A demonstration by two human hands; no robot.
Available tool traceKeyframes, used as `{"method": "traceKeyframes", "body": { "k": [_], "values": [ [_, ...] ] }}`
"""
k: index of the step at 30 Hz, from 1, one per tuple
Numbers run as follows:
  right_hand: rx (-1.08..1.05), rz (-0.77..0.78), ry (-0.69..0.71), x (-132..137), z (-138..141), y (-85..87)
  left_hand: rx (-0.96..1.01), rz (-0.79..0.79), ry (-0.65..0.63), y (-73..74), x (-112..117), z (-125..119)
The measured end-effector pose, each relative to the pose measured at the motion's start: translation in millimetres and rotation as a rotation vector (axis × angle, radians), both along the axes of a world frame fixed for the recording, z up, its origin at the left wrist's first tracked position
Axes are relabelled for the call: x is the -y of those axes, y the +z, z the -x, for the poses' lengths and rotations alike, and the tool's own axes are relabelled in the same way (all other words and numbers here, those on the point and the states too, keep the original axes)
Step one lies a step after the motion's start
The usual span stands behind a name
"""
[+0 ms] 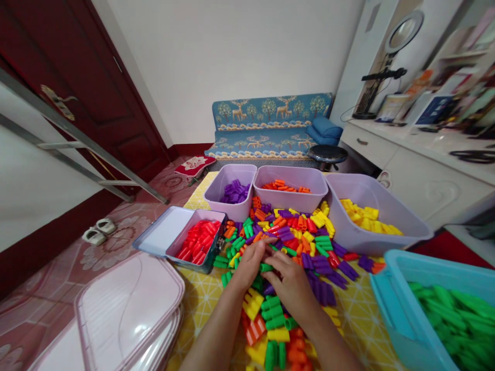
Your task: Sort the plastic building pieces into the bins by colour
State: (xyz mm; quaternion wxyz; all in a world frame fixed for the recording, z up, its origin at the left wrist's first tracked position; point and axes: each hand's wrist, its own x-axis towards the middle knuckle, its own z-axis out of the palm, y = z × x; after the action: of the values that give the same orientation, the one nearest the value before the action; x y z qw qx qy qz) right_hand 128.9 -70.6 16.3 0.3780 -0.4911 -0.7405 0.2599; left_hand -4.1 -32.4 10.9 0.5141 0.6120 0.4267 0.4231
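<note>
A heap of small plastic tube pieces (294, 237) in purple, orange, green, yellow and red covers the yellow patterned table (201, 304). Both my hands rest on the heap's near side. My left hand (253, 262) has its fingers curled onto the pieces. My right hand (288, 281) lies beside it and pinches a green piece (266, 267) between thumb and fingers. The two hands touch each other.
Lilac bins hold purple pieces (234, 191), orange pieces (286, 186) and yellow pieces (367, 214). A tin (197, 239) holds red pieces; a blue bin (448, 309) holds green ones. Pink lids (127, 309) lie at the near left. A sofa, stool and cabinet stand behind.
</note>
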Motion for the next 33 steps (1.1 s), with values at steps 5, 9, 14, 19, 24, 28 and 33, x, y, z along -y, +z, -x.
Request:
{"method": "traceKeyframes", "body": {
  "k": [5, 9, 14, 19, 24, 28, 33],
  "values": [
    [-0.091, 0.021, -0.110, -6.3, -16.0, -4.9, -0.042, -0.102, -0.106, -4.8, -0.3, -1.4],
    [-0.337, 0.061, -0.308, -6.1, -27.4, 1.3, -0.015, -0.007, -0.144, -13.9, -1.0, -3.4],
    [-0.910, -0.314, -0.742, -2.3, -44.9, 30.9, -0.034, 0.025, -0.121, -15.3, -0.5, -5.9],
    [-1.024, -0.365, -0.816, 5.0, -70.6, 49.9, -0.040, 0.030, -0.119, -15.7, -1.2, -6.3],
    [-0.736, -0.301, -0.775, 14.0, -84.7, 56.3, -0.060, 0.023, -0.112, -15.9, -1.3, -7.8],
    [0.009, -0.167, -0.652, 26.5, -116.5, 67.3, -0.068, 0.023, -0.106, -14.4, -1.0, -8.3],
    [0.537, -0.073, -0.660, 43.1, -173.8, 59.5, -0.064, 0.043, -0.106, -14.9, -0.7, -8.2]
  ]
}}
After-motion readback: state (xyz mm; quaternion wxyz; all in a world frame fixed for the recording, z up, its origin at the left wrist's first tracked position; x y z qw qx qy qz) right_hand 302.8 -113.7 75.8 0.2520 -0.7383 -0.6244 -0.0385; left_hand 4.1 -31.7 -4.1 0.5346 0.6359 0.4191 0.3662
